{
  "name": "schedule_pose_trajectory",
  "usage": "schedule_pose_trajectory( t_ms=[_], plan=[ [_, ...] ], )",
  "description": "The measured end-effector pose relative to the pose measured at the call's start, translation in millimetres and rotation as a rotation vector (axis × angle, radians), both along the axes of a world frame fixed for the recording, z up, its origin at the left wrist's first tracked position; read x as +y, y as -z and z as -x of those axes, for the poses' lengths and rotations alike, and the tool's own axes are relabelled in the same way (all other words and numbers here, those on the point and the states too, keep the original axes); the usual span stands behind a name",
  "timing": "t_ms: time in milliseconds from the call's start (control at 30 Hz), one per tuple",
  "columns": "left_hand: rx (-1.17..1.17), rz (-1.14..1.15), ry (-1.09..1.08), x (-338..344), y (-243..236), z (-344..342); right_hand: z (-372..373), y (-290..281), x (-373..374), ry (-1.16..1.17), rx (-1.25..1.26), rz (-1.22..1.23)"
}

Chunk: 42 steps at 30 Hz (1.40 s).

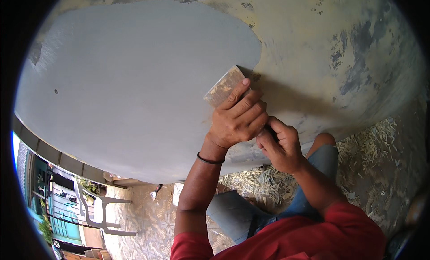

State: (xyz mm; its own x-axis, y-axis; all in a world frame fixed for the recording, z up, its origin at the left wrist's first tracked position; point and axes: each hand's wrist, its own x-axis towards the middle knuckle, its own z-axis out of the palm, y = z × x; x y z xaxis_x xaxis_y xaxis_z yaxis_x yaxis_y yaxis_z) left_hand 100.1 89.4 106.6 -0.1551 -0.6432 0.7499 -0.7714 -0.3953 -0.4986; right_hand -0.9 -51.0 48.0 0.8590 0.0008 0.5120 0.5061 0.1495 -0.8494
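A wide putty knife (222,88) with a stained metal blade lies against a large curved surface (134,80). My left hand (237,119) is closed on it, its index finger stretched along the blade and the other fingers curled beneath. Just right of it, my right hand (285,145) is closed around the dark handle's end, most of which the fingers hide. Smooth grey covers the left part of the surface, while the right part is yellowish with dark worn patches. The blade sits near the grey area's right border and casts a shadow rightward.
Pale peeled shavings (264,186) litter the floor below the surface and at the lower right. A small tool with a pale blade (155,193) lies on the tiles. At the lower left stands a plastic armchair (99,210). My bent knees are close under the surface.
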Motion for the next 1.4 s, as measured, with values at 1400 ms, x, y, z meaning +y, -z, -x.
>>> schedule_pose_trajectory(
  t_ms=[1400],
  plan=[
    [0.414, 0.069, -0.230, -9.1, 101.6, 55.2, 14.7, -0.3, -85.4, -0.009, 0.042, 0.637]
  ],
)
